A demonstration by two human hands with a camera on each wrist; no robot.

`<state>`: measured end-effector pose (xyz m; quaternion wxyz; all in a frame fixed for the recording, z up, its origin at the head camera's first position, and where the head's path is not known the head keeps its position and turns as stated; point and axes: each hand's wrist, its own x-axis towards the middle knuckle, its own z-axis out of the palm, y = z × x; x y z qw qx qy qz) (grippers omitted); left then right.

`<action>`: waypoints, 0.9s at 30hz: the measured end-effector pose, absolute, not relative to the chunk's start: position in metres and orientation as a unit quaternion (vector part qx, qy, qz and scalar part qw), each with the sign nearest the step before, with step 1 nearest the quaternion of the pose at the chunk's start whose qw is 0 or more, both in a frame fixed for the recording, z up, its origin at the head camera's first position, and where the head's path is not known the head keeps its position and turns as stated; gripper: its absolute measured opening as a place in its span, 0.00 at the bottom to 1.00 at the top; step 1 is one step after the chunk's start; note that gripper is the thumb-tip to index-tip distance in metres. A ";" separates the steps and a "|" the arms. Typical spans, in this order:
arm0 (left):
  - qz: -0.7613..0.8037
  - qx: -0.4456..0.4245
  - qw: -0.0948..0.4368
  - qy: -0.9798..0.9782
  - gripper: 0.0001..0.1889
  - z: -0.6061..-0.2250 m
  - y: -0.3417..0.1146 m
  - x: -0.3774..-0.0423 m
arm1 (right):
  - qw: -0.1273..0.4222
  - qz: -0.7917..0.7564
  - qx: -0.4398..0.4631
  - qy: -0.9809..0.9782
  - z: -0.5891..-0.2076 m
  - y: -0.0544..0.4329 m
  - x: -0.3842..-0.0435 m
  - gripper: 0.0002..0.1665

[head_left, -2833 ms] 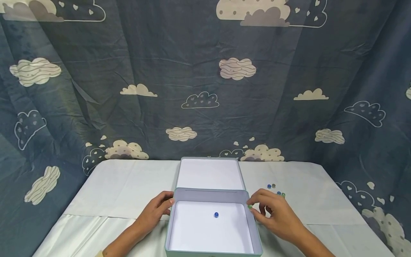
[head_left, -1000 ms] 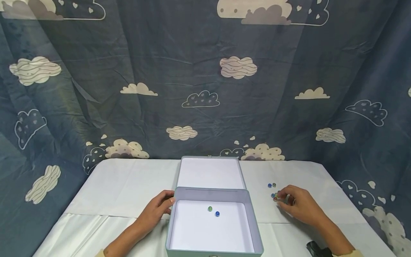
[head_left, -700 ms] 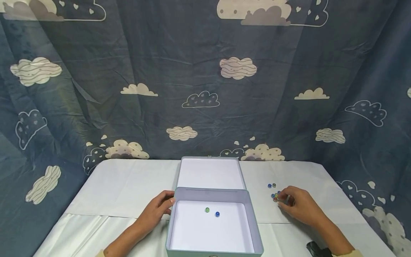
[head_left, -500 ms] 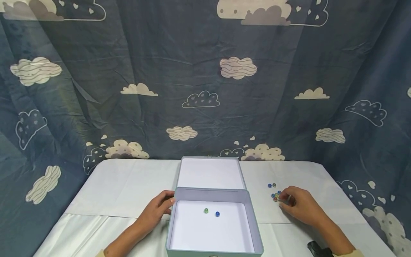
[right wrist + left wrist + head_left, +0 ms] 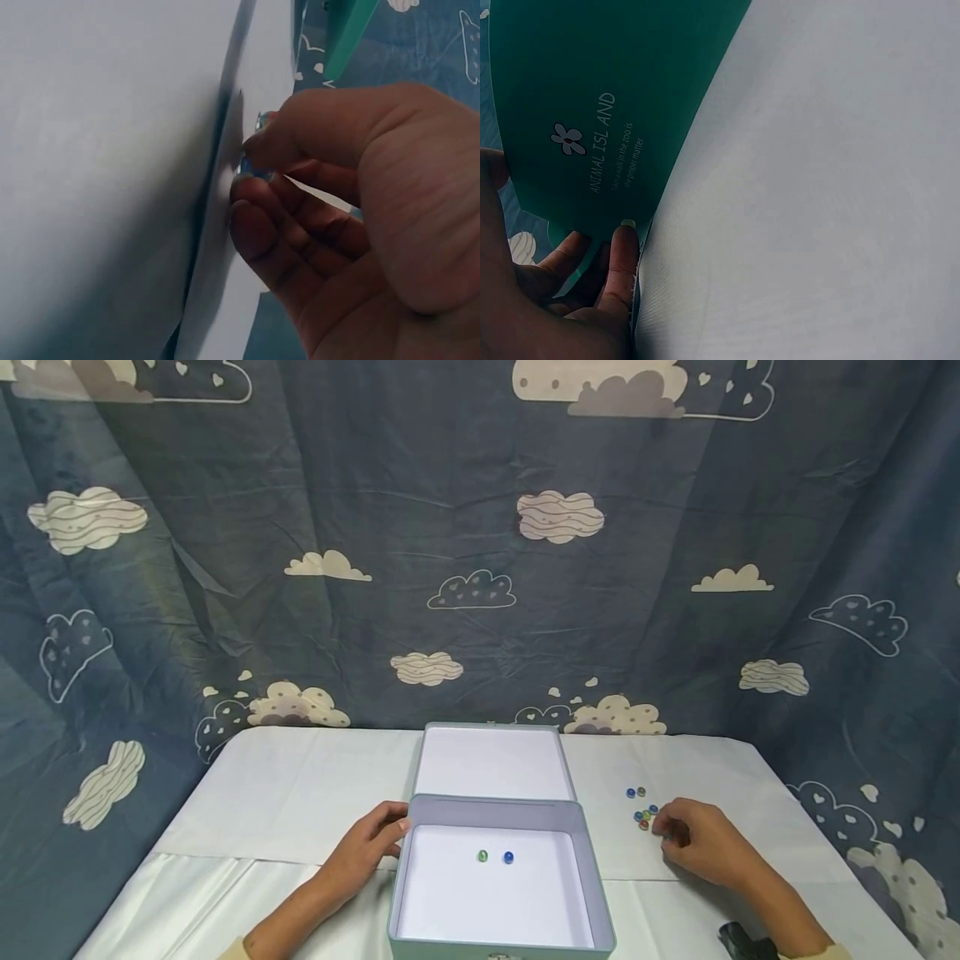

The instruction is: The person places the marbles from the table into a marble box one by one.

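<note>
My left hand grips the left wall of an open tin box, thumb near the rim. The left wrist view shows its fingers against the green printed side. Inside the box lie a green marble and a blue marble, a little apart. To the right of the box my right hand is low over the cloth, beside several marbles. In the right wrist view, its thumb and forefinger pinch a blue marble, mostly hidden by the fingertips.
The box's hinged lid lies back behind it. A white cloth covers the table. Another blue marble and a greyish one sit just behind the cluster. A dark cloud-print curtain hangs around the back and sides.
The green marble left my right hand and rolled leftward in the box, now resting near the blue one. My right hand moved right to the cluster, then drew back slightly. My left hand stayed put.
</note>
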<state>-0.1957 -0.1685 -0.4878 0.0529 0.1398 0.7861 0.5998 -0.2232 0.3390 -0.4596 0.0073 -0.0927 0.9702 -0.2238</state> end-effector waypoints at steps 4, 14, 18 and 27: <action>0.598 0.134 0.058 0.788 0.24 -0.488 -0.169 -0.196 | 0.022 -0.218 -0.088 0.972 -0.456 0.334 -0.222 0.14; 0.599 0.137 0.053 0.787 0.23 -0.490 -0.169 -0.197 | -0.042 -0.217 -0.133 0.966 -0.445 0.322 -0.216 0.12; 0.598 0.139 0.053 0.787 0.23 -0.491 -0.169 -0.197 | -0.102 -0.233 -0.175 0.951 -0.437 0.313 -0.209 0.14; 0.602 0.136 0.053 0.785 0.23 -0.489 -0.168 -0.197 | -0.196 -0.289 -0.246 0.904 -0.430 0.286 -0.196 0.27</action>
